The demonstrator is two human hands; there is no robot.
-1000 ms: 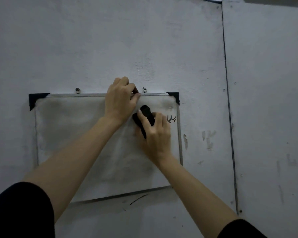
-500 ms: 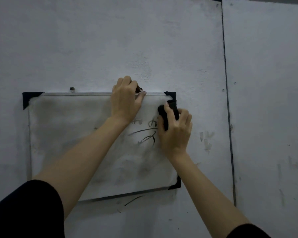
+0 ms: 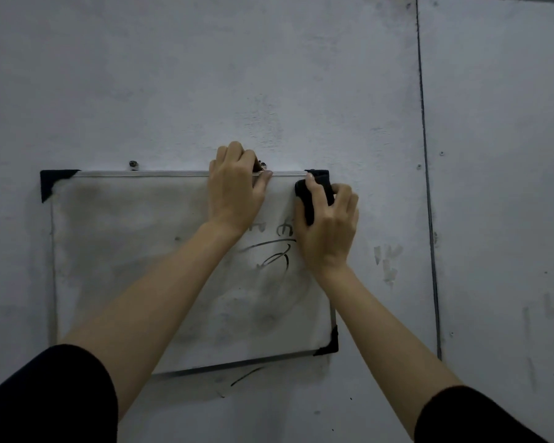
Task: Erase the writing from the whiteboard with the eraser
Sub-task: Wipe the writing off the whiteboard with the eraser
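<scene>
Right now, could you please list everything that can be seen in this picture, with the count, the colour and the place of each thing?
whiteboard: one, smudged white with a silver frame, hanging on the wall
corner caps: three in view, black, on the whiteboard's corners; the fourth is hidden
writing: a few strokes, dark, right part of the whiteboard
eraser: one, black, at the top right corner
screw: one, dark, just above the top edge
wall: one, grey-white, behind everything
seam: one, dark, vertical, right of the whiteboard
ink mark: one, black, on the wall below the whiteboard
left hand: one, grips the top edge
right hand: one, holds the eraser
sleeves: two, black, bottom corners
</scene>
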